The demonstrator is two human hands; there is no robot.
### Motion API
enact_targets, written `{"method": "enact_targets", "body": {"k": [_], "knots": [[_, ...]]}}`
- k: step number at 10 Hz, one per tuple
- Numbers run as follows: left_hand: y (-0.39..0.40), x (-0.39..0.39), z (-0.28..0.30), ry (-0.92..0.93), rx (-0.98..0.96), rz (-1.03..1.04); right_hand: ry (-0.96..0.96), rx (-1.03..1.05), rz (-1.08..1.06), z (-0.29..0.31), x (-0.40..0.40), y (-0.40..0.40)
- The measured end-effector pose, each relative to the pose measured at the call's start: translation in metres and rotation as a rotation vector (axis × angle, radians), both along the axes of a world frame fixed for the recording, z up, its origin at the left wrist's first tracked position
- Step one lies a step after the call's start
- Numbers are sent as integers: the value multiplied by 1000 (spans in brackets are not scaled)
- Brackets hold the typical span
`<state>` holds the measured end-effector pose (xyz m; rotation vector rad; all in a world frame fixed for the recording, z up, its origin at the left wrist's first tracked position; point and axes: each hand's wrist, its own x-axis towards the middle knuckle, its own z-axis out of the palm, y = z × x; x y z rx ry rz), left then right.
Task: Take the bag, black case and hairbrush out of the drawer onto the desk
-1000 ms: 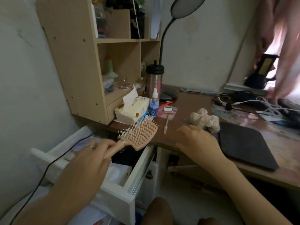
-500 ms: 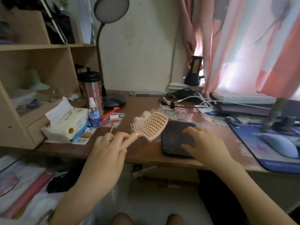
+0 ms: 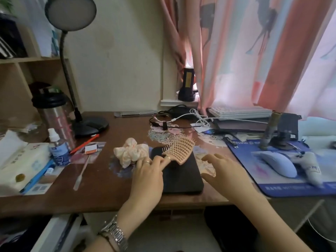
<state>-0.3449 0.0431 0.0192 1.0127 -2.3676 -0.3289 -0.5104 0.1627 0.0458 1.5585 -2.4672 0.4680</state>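
Observation:
My left hand holds the peach hairbrush by its handle, bristles up, over the flat black case that lies on the brown desk. A crumpled pale bag sits on the desk just left of the case, touching my left fingers. To the right of the case, my right hand rests on the desk with fingers spread and nothing in it. The white drawer shows open at the bottom left; its inside is mostly hidden.
A tissue pack, spray bottle, tumbler and lamp base crowd the left of the desk. At the right, a blue mouse pad carries a mouse. Cables and a keyboard lie behind.
My left hand carried the hairbrush from above the open drawer up and rightward, over the black case. My view swung right. My right hand stayed beside the case.

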Motion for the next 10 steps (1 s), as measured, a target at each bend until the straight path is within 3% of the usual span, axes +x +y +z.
{"method": "enact_targets", "body": {"k": [7, 10], "knots": [[-22, -18, -20, -28, -18, -27, -6, 49, -7, -1, -18, -28], [-34, 5, 17, -177, 25, -110, 36, 41, -13, 8, -14, -32]]}}
